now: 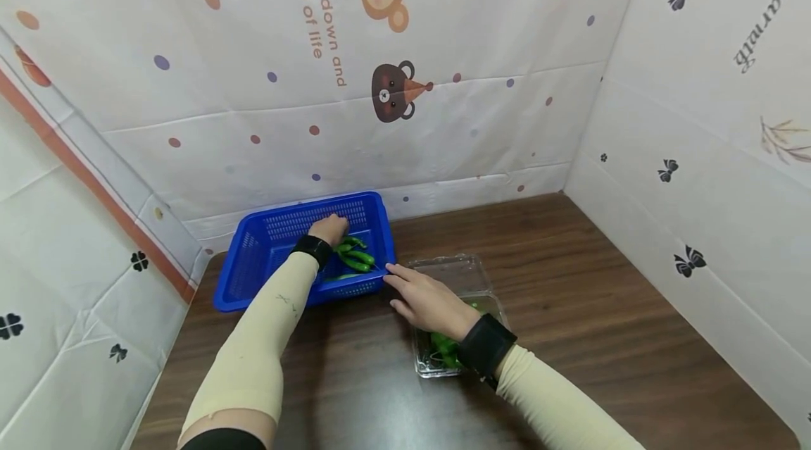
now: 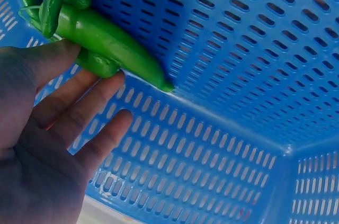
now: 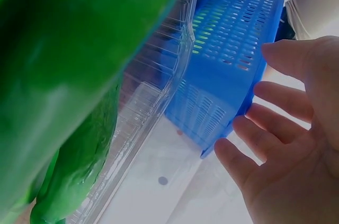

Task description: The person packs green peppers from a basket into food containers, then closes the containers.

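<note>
Inside the blue plastic basket (image 1: 231, 274), my left hand (image 1: 329, 228) reaches down among several long green peppers (image 1: 357, 260). In the left wrist view its thumb and fingertips pinch a green pepper (image 2: 100, 36) beside the slotted basket wall. My right hand (image 1: 434, 301) is stretched out with its fingertips at the basket's near right corner, its fingers spread and relaxed. Below that hand stands a clear plastic clamshell box (image 1: 459, 270) with its lid folded back. More green peppers (image 3: 74, 176) lie in the box, partly hidden by my right wrist in the head view.
The brown wooden table (image 1: 551, 281) carries the basket at its back left, close to the printed wall cloth (image 1: 481, 126). Another patterned cloth (image 1: 709, 175) hangs along the right side. Pale sleeves and black wrist bands cover both arms.
</note>
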`<state>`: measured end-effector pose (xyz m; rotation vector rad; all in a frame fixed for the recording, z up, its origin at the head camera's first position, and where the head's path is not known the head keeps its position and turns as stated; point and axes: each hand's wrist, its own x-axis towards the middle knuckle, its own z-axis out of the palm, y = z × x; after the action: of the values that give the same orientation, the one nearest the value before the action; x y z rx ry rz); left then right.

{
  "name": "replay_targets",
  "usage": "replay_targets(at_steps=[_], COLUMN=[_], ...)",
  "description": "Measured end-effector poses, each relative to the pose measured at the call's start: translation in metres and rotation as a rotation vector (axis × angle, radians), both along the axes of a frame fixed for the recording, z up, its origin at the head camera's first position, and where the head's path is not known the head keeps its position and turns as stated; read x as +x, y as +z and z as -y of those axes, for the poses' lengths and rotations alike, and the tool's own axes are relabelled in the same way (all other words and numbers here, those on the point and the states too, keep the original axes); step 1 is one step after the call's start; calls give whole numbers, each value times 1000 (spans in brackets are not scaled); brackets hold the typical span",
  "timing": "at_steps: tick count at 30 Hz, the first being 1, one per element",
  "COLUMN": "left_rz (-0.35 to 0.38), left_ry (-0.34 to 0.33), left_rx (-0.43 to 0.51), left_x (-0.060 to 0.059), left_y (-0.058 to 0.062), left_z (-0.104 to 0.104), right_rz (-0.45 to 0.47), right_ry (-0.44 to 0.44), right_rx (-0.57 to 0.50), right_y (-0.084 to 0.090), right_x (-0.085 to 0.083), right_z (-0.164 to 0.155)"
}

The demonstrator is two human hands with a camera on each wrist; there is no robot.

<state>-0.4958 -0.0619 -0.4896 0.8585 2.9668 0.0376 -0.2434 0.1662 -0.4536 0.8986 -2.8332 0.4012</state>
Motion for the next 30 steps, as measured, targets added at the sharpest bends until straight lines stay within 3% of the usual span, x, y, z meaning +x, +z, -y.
replay_targets(at_steps=[5, 13, 20, 23, 30], left_rz=[7, -3, -2, -2, -32], left_ry=[8, 7, 51, 74, 22], left_rx=[1, 3, 46, 69, 136], left_x=[2, 8, 18, 16, 18], left_y=[-6, -4, 10, 16, 31], left_z=[5, 11, 10, 8, 10], right_rz=[1, 4, 3, 11, 22], right_ry=[12, 14, 20, 11, 1], right_rx=[5, 10, 21, 23, 8], right_y=[-1, -3, -2, -1, 0], right_x=[1, 3, -1, -2, -2], right_z=[1, 2, 2, -1, -5])
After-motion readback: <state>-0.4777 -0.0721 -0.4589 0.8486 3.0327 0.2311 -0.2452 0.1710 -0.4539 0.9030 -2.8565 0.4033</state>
